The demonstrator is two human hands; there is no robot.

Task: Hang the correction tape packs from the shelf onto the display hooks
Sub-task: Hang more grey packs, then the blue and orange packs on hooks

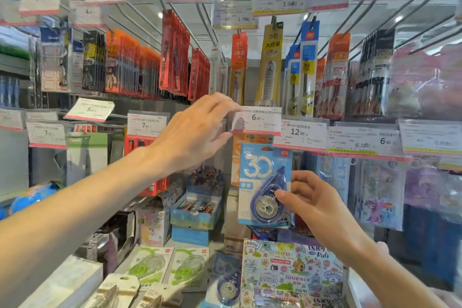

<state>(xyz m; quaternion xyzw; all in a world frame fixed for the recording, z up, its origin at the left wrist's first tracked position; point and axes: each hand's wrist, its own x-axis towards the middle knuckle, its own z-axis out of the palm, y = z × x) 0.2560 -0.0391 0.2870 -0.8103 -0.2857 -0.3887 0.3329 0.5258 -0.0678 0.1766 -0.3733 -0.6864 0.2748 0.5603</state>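
A stationery aisle crowded with hanging goods and price labels. The left hand (197, 130) pinches the clear price-tag flap (255, 120), tilting it up; the right hand (315, 197) grips a blue carded correction tape pack (265, 185) just below it. Best to keep the flap raised and line the card's hang-hole (barely visible at the top) with the hook. The hook itself is hidden behind the flap; more packs (170, 267) lie on the shelf below.

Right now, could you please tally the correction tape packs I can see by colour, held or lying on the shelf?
Blue: 2, one held by the right hand at, one lying on the shelf at
Green: 2, lying on the shelf at and
Total: 4
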